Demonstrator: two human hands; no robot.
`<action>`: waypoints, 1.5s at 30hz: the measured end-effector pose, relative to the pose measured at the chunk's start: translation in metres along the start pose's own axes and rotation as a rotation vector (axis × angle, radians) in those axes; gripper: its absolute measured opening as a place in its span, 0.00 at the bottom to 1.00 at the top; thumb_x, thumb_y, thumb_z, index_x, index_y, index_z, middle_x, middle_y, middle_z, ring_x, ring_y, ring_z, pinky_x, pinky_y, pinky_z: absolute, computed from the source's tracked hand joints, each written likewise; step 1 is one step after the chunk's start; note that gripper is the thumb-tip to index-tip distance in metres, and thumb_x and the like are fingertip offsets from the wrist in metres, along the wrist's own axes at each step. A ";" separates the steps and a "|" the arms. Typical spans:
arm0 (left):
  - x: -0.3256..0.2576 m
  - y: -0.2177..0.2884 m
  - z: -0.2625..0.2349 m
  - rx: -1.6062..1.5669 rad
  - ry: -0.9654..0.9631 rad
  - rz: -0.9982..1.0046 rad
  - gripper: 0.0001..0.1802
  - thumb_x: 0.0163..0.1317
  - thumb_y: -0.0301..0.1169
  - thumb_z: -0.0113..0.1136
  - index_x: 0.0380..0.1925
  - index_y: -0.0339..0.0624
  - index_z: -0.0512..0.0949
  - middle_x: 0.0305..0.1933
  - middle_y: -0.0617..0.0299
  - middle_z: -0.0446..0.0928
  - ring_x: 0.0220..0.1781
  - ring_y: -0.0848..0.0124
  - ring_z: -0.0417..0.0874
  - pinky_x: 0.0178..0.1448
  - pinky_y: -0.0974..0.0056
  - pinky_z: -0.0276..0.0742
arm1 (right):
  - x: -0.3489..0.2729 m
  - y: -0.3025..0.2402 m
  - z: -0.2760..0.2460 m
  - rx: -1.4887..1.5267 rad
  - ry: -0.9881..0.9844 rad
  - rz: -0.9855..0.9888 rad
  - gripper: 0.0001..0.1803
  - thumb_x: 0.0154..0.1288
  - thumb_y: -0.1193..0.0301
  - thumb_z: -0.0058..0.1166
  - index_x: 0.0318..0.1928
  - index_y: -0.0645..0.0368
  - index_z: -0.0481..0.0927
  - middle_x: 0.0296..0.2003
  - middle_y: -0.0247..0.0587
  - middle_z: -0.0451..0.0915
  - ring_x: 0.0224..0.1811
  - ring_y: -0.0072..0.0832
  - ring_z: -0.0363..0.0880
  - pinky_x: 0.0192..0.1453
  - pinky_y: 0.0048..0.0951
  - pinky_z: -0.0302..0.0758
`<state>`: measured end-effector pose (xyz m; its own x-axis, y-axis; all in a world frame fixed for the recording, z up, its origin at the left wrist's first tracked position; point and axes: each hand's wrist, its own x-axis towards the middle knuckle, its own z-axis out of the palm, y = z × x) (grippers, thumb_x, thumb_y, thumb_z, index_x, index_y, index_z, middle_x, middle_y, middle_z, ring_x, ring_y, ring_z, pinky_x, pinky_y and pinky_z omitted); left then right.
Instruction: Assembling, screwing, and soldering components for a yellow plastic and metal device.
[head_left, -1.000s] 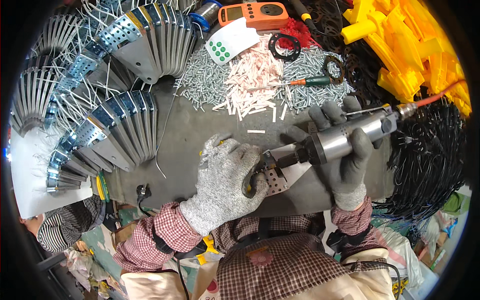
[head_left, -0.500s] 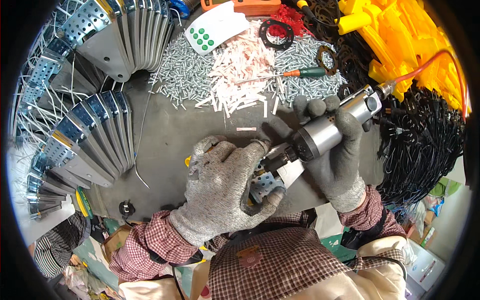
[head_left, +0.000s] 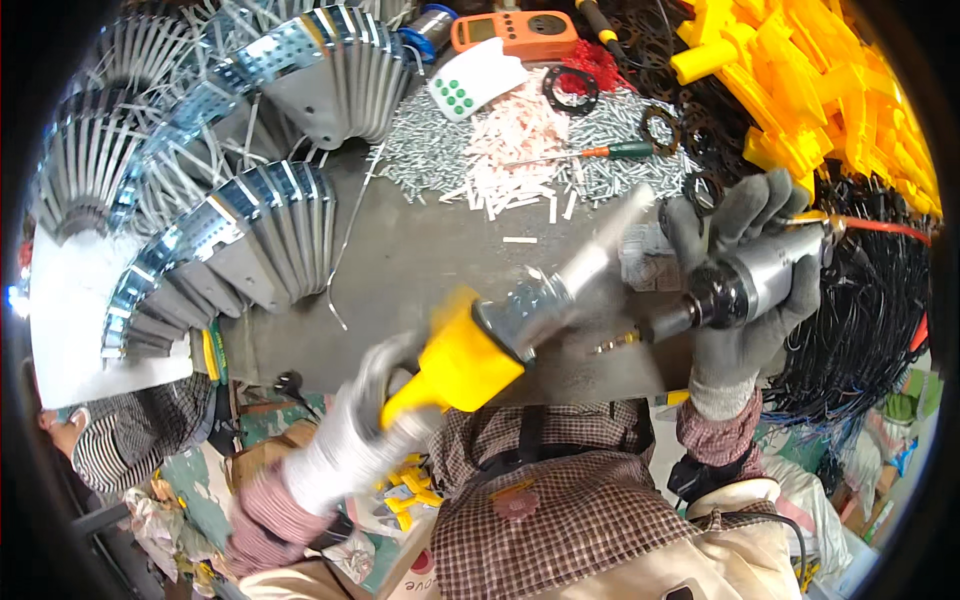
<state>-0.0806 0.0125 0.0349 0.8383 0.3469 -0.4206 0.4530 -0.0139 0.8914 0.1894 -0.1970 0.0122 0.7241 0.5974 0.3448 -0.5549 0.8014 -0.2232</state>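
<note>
My left hand (head_left: 380, 400), in a grey glove and smeared by motion, grips a yellow plastic handle (head_left: 468, 360) at its narrow end. From the wide end juts a shiny metal part (head_left: 530, 305) with a long flat blade-like piece (head_left: 605, 240), blurred and tilted up to the right. My right hand (head_left: 728, 352), also gloved, is wrapped round a silver air screwdriver (head_left: 765, 275). Its bit (head_left: 618, 342) points left, apart from the yellow-handled piece. A red hose (head_left: 880, 226) runs off the tool's back end.
Grey metal brackets with white wires (head_left: 240, 275) fan out at left. Screws (head_left: 425, 155), pale tubes (head_left: 510, 140) and a green-handled screwdriver (head_left: 620, 150) lie at the back. Yellow handles (head_left: 820, 95) and black cords (head_left: 835, 320) are heaped at right. Another person (head_left: 125, 445) is at lower left.
My hands have drawn apart. The screwdriver has moved right, off the metal part, while my left hand has gone down and left with the yellow-handled piece, now fully in sight.
</note>
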 end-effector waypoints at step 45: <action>0.048 -0.009 -0.019 0.972 -0.075 0.301 0.26 0.52 0.50 0.76 0.40 0.43 0.80 0.32 0.53 0.82 0.31 0.51 0.86 0.35 0.55 0.83 | -0.031 0.028 -0.029 -0.222 0.453 0.124 0.20 0.74 0.65 0.55 0.63 0.47 0.73 0.64 0.38 0.75 0.74 0.41 0.65 0.73 0.79 0.55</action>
<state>-0.0507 0.0470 0.0099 0.9597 0.1445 -0.2409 0.2428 -0.8580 0.4526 0.1631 -0.1923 -0.0318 0.7904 0.6017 -0.1146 -0.5830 0.6817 -0.4420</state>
